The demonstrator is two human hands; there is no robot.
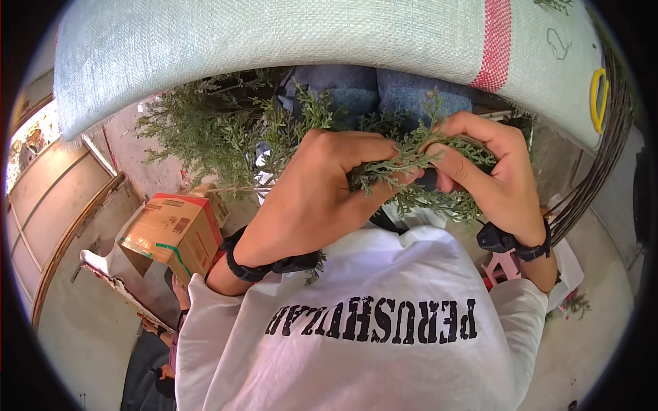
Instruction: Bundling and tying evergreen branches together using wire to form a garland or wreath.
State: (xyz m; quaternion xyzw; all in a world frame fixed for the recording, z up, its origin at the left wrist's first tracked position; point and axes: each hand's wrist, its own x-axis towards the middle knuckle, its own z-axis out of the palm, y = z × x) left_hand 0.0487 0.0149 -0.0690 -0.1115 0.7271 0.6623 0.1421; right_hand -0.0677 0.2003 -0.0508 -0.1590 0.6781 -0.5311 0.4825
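In front of my chest, both hands hold green conifer sprigs (401,164) with fine scaly leaves. My left hand (308,188) is closed, its fingers wrapped round the stems. My right hand (497,161) pinches the sprigs between thumb and bent forefinger, close to the left fingertips. Leafy tips stick out between and below the hands. The exact grip of the left fingertips is partly hidden by leaves. More conifer branches (199,123) lie in a loose heap beyond my left hand, over blue denim cloth (343,92).
A white woven sack with a red stripe (274,34) spans the far side. On its right lies a yellow loop handle (598,101), beside a bundle of thin dark rods (606,151). A cardboard box (171,229) stands at left; another person's arm (179,294) shows below it.
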